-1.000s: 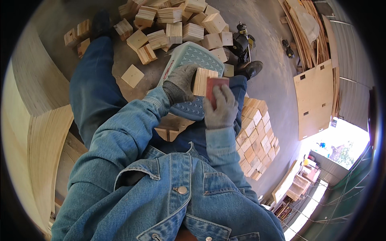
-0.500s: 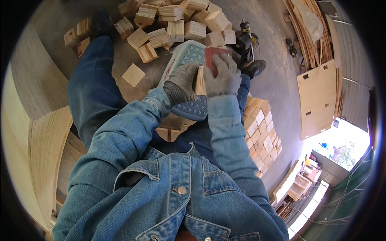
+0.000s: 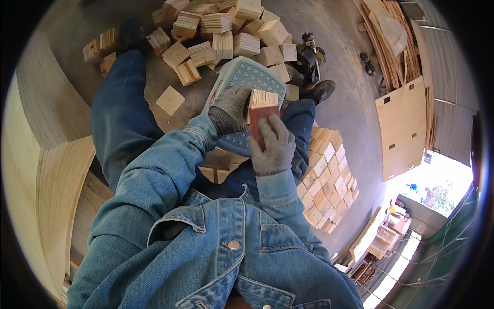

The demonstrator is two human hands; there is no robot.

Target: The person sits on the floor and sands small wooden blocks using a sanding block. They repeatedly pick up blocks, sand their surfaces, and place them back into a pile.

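In a grey knitted glove, my left hand (image 3: 231, 109) grips a small plywood block (image 3: 264, 97) from its left side, the layered edge facing up. My right hand (image 3: 274, 147), gloved too, has its fingers over a flat reddish-brown sanding block (image 3: 261, 114). That sanding block lies against the near part of the plywood block and covers it there. Both hands are above a pale green plastic stool (image 3: 247, 72) with a raised pattern on its top.
Loose plywood blocks (image 3: 223, 45) lie heaped beyond the stool, and a single square block (image 3: 170, 100) is apart on the floor. A neat stack of blocks (image 3: 329, 180) stands by my right leg. Black-and-yellow power tool (image 3: 309, 56) near my right shoe; large plywood sheets (image 3: 56, 170) at left.
My right hand has drawn the sanding block toward me across the plywood block, uncovering its far part. My left hand has kept its grip, and the plywood block has tilted.
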